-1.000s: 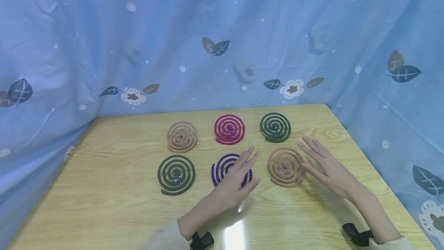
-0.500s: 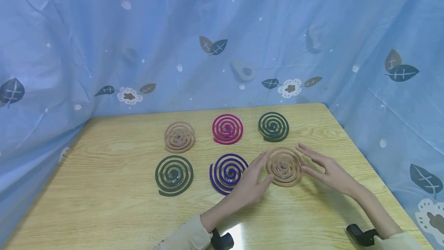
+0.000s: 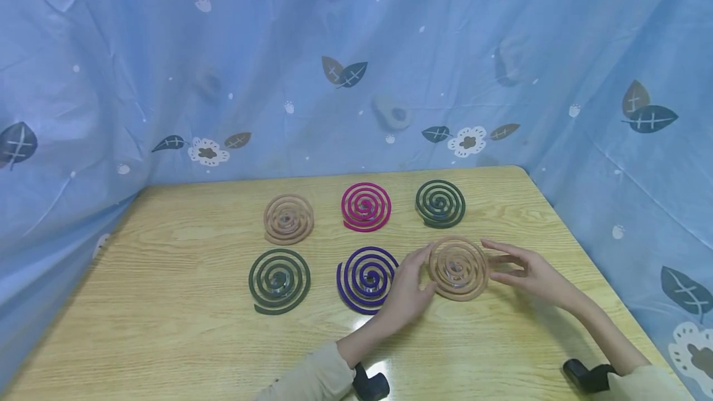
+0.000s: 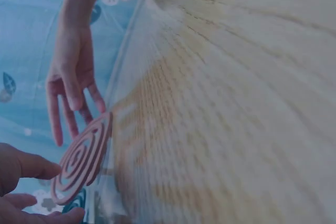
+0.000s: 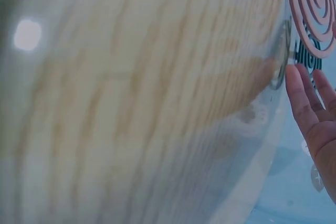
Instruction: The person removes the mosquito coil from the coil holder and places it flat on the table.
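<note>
A tan mosquito coil (image 3: 465, 294) lies at the front right between my two hands, raised on a small shiny support. My left hand (image 3: 405, 294) reaches its left rim, fingers relaxed; in the left wrist view a left fingertip (image 4: 51, 170) overlaps the coil's edge. On the opposite side, my right hand (image 3: 537, 277) has its loosely bent fingertips right at the rim. Seen from the right wrist, the right fingers (image 5: 300, 98) point up below the coil (image 5: 297, 9). A purple mosquito coil (image 3: 346, 293) lies just left of my left hand, which partly covers its right edge.
A dark green coil (image 3: 257, 311) lies front left. Behind stand a tan coil (image 3: 270, 237), a magenta coil (image 3: 346, 224) and another dark green coil (image 3: 427, 221). Blue patterned cloth (image 3: 278, 79) hangs behind and beside the wooden table (image 3: 139, 302).
My left hand has moved right, from over the purple coil to the left rim of the front tan coil. My right hand has lowered slightly, its fingers bending towards the right rim.
</note>
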Available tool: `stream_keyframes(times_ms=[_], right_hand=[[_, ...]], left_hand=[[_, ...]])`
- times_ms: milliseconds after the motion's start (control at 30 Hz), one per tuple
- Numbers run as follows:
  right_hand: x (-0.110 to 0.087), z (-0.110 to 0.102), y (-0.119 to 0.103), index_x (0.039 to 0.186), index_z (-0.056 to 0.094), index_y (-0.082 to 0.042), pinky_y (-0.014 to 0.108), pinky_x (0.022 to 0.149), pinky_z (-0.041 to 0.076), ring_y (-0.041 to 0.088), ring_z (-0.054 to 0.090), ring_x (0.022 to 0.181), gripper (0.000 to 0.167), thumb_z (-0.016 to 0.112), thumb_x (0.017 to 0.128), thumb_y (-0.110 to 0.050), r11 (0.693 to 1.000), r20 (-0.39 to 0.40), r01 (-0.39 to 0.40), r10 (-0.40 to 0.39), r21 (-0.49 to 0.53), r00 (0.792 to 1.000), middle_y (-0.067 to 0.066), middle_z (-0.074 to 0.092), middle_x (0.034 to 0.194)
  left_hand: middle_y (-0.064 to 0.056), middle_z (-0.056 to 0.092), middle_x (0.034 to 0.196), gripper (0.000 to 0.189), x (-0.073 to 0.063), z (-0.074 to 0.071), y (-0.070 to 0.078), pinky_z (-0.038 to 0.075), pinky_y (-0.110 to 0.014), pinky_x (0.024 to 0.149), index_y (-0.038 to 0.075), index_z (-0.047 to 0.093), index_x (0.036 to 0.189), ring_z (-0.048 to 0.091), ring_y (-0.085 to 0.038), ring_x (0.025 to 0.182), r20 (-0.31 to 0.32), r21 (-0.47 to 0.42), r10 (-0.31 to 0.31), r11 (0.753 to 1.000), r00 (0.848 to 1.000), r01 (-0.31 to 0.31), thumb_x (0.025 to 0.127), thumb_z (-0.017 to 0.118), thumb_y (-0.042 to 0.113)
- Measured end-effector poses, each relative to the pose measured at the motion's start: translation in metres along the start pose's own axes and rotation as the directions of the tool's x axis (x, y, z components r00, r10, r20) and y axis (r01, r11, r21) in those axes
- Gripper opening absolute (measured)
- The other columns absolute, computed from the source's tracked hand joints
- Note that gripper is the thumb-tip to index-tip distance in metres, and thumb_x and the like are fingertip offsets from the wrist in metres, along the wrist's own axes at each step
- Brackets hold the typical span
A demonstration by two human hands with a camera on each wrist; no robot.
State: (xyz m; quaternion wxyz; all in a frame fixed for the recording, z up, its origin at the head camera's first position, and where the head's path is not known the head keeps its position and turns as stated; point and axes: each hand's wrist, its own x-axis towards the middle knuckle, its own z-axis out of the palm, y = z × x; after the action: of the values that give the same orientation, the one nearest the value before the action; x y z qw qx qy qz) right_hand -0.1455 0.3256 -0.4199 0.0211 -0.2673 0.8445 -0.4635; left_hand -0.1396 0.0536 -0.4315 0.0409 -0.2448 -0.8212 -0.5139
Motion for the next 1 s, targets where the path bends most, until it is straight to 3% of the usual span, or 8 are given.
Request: stream_keyframes(times_ms=[100, 333, 567, 733, 1000], right_hand=[[0.003, -0.001, 0.004, 0.136, 0.044, 0.009, 0.025, 0.081, 0.058, 0.005, 0.061, 0.105, 0.058, 0.069, 0.084, 0.002, 1.0, -0.001, 0.013, -0.013, -0.004, 1.0, -0.01, 0.051, 0.135], [0.009, -0.002, 0.011, 0.131, 0.049, 0.011, 0.026, 0.079, 0.058, 0.01, 0.065, 0.098, 0.056, 0.071, 0.08, 0.006, 1.0, 0.006, 0.022, -0.022, -0.008, 1.0, 0.019, 0.059, 0.126], [0.011, -0.004, 0.014, 0.127, 0.052, 0.013, 0.023, 0.076, 0.058, 0.013, 0.066, 0.094, 0.049, 0.07, 0.081, 0.006, 0.997, 0.007, 0.01, -0.01, 0.08, 1.0, 0.008, 0.064, 0.123], [0.011, -0.004, 0.015, 0.125, 0.054, 0.013, 0.022, 0.076, 0.058, 0.011, 0.066, 0.094, 0.046, 0.069, 0.082, 0.007, 0.994, -0.002, 0.015, -0.015, 0.108, 1.0, -0.005, 0.063, 0.124], [0.013, -0.005, 0.015, 0.125, 0.055, 0.011, 0.021, 0.075, 0.057, 0.01, 0.065, 0.091, 0.049, 0.073, 0.08, 0.003, 0.996, -0.003, -0.03, 0.03, 0.086, 1.0, 0.01, 0.066, 0.115]], left_hand=[[-0.014, 0.05, 0.136, 0.068, 0.001, 0.005, 0.0, 0.04, -0.04, 0.108, 0.002, 0.042, 0.142, 0.047, -0.026, 0.126, -0.009, 0.023, -0.02, 1.0, 1.0, 0.02, 0.079, 0.068, -0.007], [-0.015, 0.046, 0.135, 0.069, 0.004, 0.011, 0.003, 0.039, -0.033, 0.109, -0.001, 0.039, 0.142, 0.047, -0.026, 0.125, 0.0, 0.113, -0.028, 0.993, 1.0, 0.028, 0.081, 0.068, -0.009], [-0.012, 0.046, 0.135, 0.073, 0.006, 0.011, 0.006, 0.042, -0.03, 0.105, 0.008, 0.041, 0.144, 0.049, -0.024, 0.124, 0.018, 0.131, -0.021, 0.991, 1.0, 0.018, 0.079, 0.066, -0.015], [-0.014, 0.045, 0.137, 0.069, 0.008, 0.011, 0.008, 0.042, -0.025, 0.105, 0.002, 0.043, 0.142, 0.048, -0.023, 0.125, 0.032, 0.137, -0.004, 0.991, 0.999, 0.0, 0.079, 0.064, -0.017], [-0.015, 0.047, 0.137, 0.062, 0.013, 0.011, 0.01, 0.044, -0.024, 0.102, -0.004, 0.049, 0.136, 0.047, -0.023, 0.126, 0.058, 0.22, -0.025, 0.975, 0.998, 0.012, 0.078, 0.065, -0.016]])
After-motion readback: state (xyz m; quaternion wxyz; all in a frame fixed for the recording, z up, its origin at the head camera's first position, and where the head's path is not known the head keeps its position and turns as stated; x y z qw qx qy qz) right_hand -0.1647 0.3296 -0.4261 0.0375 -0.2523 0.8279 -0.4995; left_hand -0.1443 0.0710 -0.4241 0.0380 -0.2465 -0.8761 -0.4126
